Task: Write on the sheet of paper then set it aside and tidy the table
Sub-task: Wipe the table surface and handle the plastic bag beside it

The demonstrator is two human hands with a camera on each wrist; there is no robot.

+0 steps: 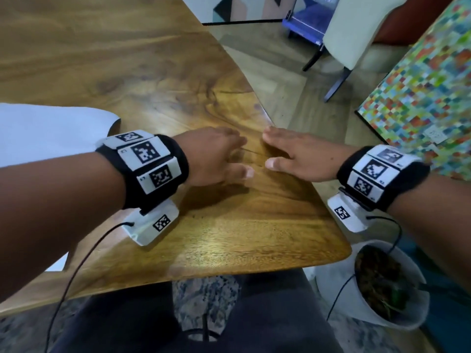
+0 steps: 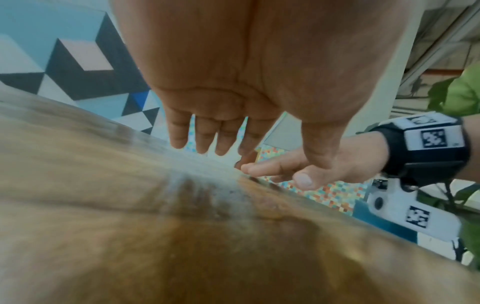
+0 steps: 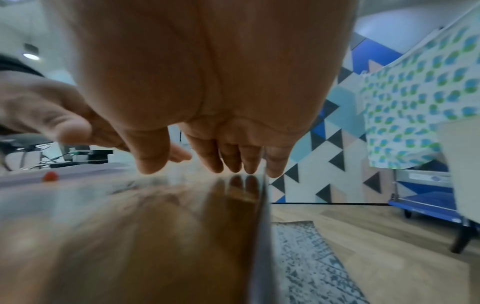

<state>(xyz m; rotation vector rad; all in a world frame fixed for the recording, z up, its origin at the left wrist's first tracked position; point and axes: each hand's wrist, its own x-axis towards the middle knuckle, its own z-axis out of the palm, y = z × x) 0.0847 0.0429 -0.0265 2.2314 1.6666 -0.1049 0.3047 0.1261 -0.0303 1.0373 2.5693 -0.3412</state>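
Observation:
Both hands hover palm down just above the wooden table (image 1: pixel 158 80) near its right edge. My left hand (image 1: pixel 219 154) has straight fingers and holds nothing; in the left wrist view its fingers (image 2: pixel 207 135) point at the table edge. My right hand (image 1: pixel 293 154) faces it a few centimetres away, fingers (image 3: pixel 233 156) stretched out, empty too. The white sheet of paper (image 1: pixel 46 133) lies at the left, partly hidden behind my left forearm. No pen shows in any view.
A small red object (image 3: pixel 50 176) sits far off on the table. A white pot with a plant (image 1: pixel 390 284) stands on the floor by the table's right corner. A chair (image 1: pixel 356 34) and a colourful mosaic panel (image 1: pixel 428 93) stand to the right.

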